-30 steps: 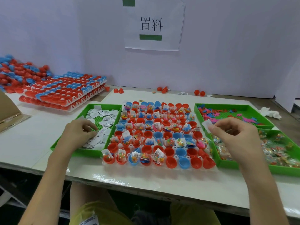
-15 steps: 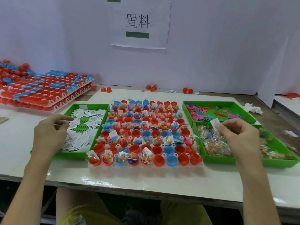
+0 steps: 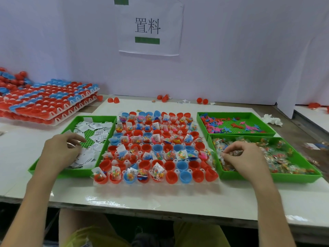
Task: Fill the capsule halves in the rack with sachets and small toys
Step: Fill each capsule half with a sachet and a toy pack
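Note:
A white rack (image 3: 156, 183) in the middle of the table holds red and blue capsule halves (image 3: 171, 177); many contain sachets and small toy packets, and several in the front rows are bare. My left hand (image 3: 60, 154) rests in the green tray (image 3: 74, 172) of white sachets (image 3: 96, 132), fingers curled on some of them. My right hand (image 3: 243, 157) is down in the near right green tray (image 3: 267, 179), fingertips pinching a clear toy packet (image 3: 277, 157) from the pile. The white sachet seen earlier in my right hand is out of sight.
Behind the packet tray, another green tray (image 3: 240, 134) holds flat pink, blue and red toys (image 3: 219, 125). Stacked racks of capsule halves (image 3: 44, 104) sit at the far left. Loose red halves (image 3: 114, 100) lie along the back wall. A crumpled tissue (image 3: 272, 119) lies at the right.
My right hand dropped from above the rack's right edge into the toy-packet tray. My left hand stayed at the sachet tray and curled its fingers onto the sachets.

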`<state>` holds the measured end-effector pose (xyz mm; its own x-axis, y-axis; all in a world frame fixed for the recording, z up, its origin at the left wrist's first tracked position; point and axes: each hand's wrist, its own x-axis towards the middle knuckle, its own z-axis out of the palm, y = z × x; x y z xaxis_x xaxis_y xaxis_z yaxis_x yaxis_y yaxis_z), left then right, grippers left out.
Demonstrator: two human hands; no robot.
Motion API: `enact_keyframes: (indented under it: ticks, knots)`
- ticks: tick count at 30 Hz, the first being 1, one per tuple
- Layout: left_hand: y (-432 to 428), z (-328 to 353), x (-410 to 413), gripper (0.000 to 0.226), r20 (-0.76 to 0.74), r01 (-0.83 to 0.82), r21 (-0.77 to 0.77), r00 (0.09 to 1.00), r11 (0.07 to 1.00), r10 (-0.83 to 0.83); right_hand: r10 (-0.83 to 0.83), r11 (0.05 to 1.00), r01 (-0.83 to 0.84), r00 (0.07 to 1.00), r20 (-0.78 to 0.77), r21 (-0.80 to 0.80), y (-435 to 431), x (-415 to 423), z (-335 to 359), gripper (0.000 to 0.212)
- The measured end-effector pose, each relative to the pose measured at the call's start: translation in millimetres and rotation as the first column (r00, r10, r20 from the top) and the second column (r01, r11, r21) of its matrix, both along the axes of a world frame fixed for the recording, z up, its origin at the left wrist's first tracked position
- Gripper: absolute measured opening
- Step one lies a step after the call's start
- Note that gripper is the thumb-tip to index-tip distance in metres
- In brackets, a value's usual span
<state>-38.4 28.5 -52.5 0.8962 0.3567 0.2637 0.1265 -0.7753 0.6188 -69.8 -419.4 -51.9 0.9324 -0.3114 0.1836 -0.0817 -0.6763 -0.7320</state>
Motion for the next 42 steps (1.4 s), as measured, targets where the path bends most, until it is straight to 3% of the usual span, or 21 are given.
enact_keyframes:
  ticks: [6,16,27,36,42]
  knots:
    - [1.1,-3.0,-2.8,0.032,0.194,-0.057,-0.032,0.979,0.998,0.062,-0.058,0.998,0.057,0.996,0.062,0.022,1.2,-0.5,-2.9,0.022]
    - [1.4,-2.7,-3.7,0.016,0.258,-0.065,-0.028,0.964,0.998,0.070,-0.144,0.982,0.154,0.985,0.092,-0.113,8.4,4.1,-11.5,0.017]
    - [7.4,-2.7,-3.2,0.017,0.248,-0.028,-0.155,0.966,0.988,0.066,-0.266,0.964,0.264,0.947,0.179,0.032,11.2,9.7,-12.8,0.015]
    - [10.8,-1.7,-5.0,0.018,0.242,0.070,-0.261,0.970,0.963,-0.005,-0.282,0.958,0.281,0.959,0.012,0.056,10.3,15.2,-3.5,0.012]
    - [8.0,-2.5,-3.6,0.021,0.217,0.048,-0.203,0.976,0.978,-0.003,-0.217,0.976,0.216,0.972,-0.089,-0.018,8.7,18.0,-0.6,0.011]
